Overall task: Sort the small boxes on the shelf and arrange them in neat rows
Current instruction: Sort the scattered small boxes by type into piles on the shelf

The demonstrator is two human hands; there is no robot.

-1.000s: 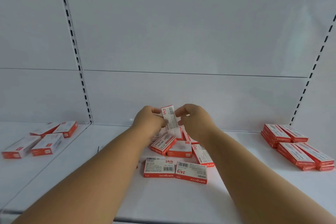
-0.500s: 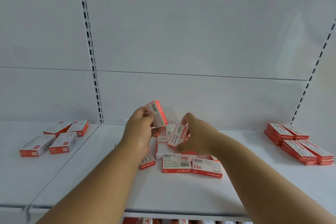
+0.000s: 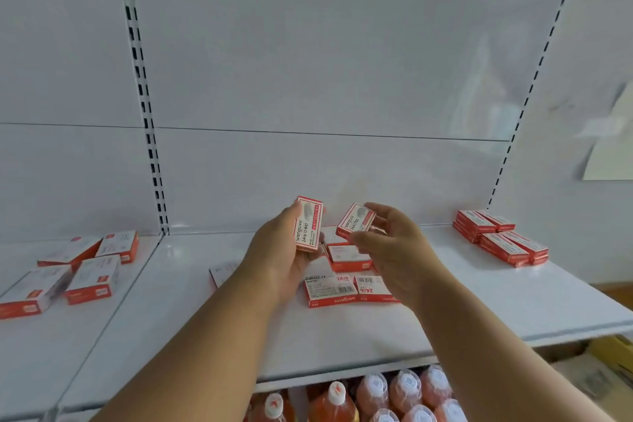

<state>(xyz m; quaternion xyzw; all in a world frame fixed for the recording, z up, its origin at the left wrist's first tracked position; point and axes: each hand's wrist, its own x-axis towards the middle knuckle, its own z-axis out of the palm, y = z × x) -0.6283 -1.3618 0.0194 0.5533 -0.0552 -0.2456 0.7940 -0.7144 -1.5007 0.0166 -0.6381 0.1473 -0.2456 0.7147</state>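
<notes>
Two small red-and-white cardboard boxes are held above the middle of a white metal shelf (image 3: 479,298). The left hand (image 3: 279,250) grips the upright box (image 3: 308,223) with fingers curled round its edges; its long axis runs nearly vertical, the printed face turned to the camera, reading "wenguan" and "24/6" along its length. The right hand (image 3: 394,247) pinches the tilted box (image 3: 355,221) between thumb and fingertips, its long axis slanting up to the right, just beside the upright box and not touching it.

Below the hands lies a loose pile of similar boxes (image 3: 346,255) on the shelf. In front of that pile, two flat boxes (image 3: 349,289) sit side by side, barcodes and "24/6" showing, the right one's print upside down. Well to the right of the pile is a neat stack of red boxes (image 3: 500,236) near the back panel. To the left of the pile, across a seam, scattered white-and-red boxes (image 3: 78,271) lie at odd angles. A white back wall with black slotted uprights (image 3: 144,96) rises behind. Under the shelf edge stand bottles of orange drink with white caps (image 3: 370,397).
</notes>
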